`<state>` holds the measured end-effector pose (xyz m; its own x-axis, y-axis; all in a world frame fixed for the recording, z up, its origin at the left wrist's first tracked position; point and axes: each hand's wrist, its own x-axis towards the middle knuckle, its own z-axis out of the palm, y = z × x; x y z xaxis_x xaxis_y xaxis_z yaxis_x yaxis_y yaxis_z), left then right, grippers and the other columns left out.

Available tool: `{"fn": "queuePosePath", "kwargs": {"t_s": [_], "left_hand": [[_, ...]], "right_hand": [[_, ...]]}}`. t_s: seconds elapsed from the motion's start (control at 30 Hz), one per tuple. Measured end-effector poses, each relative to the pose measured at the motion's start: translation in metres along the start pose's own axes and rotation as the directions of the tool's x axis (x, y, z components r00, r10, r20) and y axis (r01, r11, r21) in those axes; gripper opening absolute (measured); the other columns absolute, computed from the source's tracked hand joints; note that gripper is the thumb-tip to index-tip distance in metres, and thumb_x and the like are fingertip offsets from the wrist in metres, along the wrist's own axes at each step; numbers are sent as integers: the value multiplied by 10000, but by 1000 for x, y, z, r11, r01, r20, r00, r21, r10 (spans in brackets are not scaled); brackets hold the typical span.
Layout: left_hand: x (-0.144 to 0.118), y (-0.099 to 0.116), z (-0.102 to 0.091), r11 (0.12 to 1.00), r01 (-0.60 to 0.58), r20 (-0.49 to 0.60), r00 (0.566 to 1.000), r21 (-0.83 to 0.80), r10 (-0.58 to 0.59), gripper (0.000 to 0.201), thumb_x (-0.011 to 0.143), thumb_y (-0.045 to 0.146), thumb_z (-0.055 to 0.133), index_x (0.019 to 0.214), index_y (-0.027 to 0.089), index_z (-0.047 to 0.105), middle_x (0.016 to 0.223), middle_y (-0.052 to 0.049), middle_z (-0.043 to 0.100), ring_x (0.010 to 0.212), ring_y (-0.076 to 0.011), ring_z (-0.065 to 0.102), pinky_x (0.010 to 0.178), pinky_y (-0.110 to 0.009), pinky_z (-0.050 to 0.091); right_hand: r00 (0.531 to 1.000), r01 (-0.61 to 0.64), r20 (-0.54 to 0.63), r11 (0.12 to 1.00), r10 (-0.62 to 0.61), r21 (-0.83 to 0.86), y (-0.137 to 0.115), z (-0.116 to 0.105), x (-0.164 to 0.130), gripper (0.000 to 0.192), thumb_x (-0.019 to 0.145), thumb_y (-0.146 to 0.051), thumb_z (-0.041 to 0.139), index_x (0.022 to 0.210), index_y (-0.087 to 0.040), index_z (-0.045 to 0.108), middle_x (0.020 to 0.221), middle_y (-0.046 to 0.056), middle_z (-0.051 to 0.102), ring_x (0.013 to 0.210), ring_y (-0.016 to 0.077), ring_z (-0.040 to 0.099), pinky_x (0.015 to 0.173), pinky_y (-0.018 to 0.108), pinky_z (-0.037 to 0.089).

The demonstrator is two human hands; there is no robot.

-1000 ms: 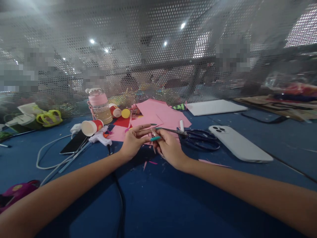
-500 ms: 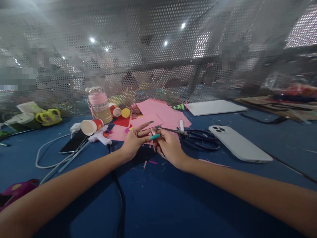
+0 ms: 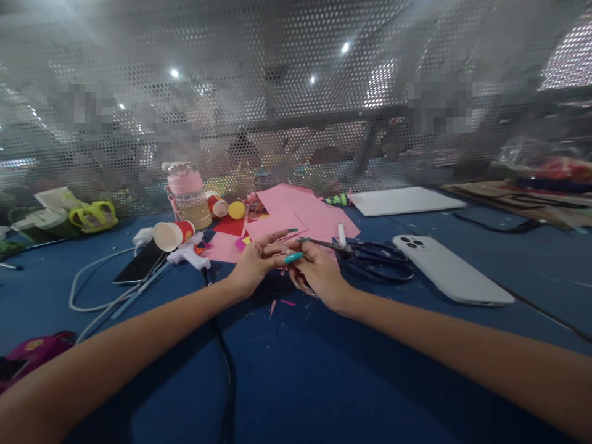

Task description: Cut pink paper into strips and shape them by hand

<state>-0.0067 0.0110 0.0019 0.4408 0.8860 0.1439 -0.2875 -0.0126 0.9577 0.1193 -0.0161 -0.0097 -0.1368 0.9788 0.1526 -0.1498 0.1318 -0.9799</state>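
Head view: no brand, label or writing can be read on anything on the blue table (image 3: 324,382). Near the middle, the left hand (image 3: 254,265) and right hand (image 3: 317,271) meet, fingertips touching. The left hand is partly spread, its forefinger stretched toward 2 o'clock; what it pinches, if anything, I cannot tell. The right hand's fingers are curled together around something small and pink, too hidden to name. Pink paper scraps (image 3: 280,303) lie just below the hands at 6 o'clock. Dark scissors (image 3: 370,256) rest just beside the right hand at 2 o'clock, a white phone (image 3: 451,271) beyond them at 3 o'clock. At 10 o'clock lie a white glue gun (image 3: 187,258), a tipped paper cup (image 3: 172,235) and a pink-lidded bottle (image 3: 187,194). Pink paper sheets (image 3: 305,213) spread at 12 o'clock.
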Motion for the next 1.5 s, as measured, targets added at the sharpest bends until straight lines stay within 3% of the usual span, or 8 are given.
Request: {"fn": "queuePosePath", "kwargs": {"t_s": [0.4,0.5,0.6,0.73,1.1,1.27,1.37,1.5], "left_hand": [[1,-2,-1,999,-25,22,999,37,24,472,598,177,734,1039,164,565,944,-67,688,865,-181,634,724,-268,471],[-1,-1,0,971,-203,-31,978,129,208,385,651,206,694,1008,179,553,1018,-52,633,930,-159,581,779,-262,444],[-3,-1,0,880,-286,-127,926,379,356,124,761,279,582,803,165,558,752,8,572,687,-99,518,648,-214,411],[-5,-3,0,786,-220,-53,951,578,305,252,848,330,427,673,172,516,596,35,479,580,-101,443,582,-223,362],[-7,-4,3,735,-203,25,969,647,246,255,858,359,341,737,177,473,658,8,483,638,-131,450,630,-253,369],[-6,-3,3,712,-159,-27,970,684,243,218,841,299,371,664,186,429,616,15,448,605,-131,410,613,-265,340],[-6,-4,2,773,-134,-74,971,621,227,237,828,315,381,627,189,395,572,32,377,548,-117,342,552,-259,302],[-4,-7,0,835,-181,-40,971,520,235,243,799,370,425,644,184,414,597,29,385,585,-120,363,569,-255,306]], "right_hand": [[1000,11,19,996,-13,86,2,0,2,436,599,-589,630,708,-201,464,432,-93,468,272,41,351,264,168,256],[1000,19,0,998,-20,65,3,-1,3,399,633,-562,616,660,-198,452,418,-95,441,271,37,347,262,162,244],[1000,23,-16,999,-22,33,3,-2,3,387,668,-555,585,639,-198,438,403,-90,447,264,38,346,255,154,229],[1000,17,13,1000,-16,-18,-1,-1,1,404,664,-574,571,617,-198,431,355,-93,429,248,39,328,247,149,228],[999,33,10,996,-32,-78,0,1,0,458,652,-644,536,616,-208,404,369,-89,423,244,51,336,234,166,232],[996,81,-22,988,-84,-132,1,2,-3,430,772,-645,363,687,-224,390,430,-68,435,288,86,375,267,209,292],[948,299,24,865,-317,-402,0,-4,-3,391,834,-588,300,757,-220,408,533,-20,509,398,126,478,372,254,387],[768,542,283,346,-575,-766,2,-16,0,401,861,-532,308,845,-168,474,720,101,614,624,209,586,530,315,432]]}}
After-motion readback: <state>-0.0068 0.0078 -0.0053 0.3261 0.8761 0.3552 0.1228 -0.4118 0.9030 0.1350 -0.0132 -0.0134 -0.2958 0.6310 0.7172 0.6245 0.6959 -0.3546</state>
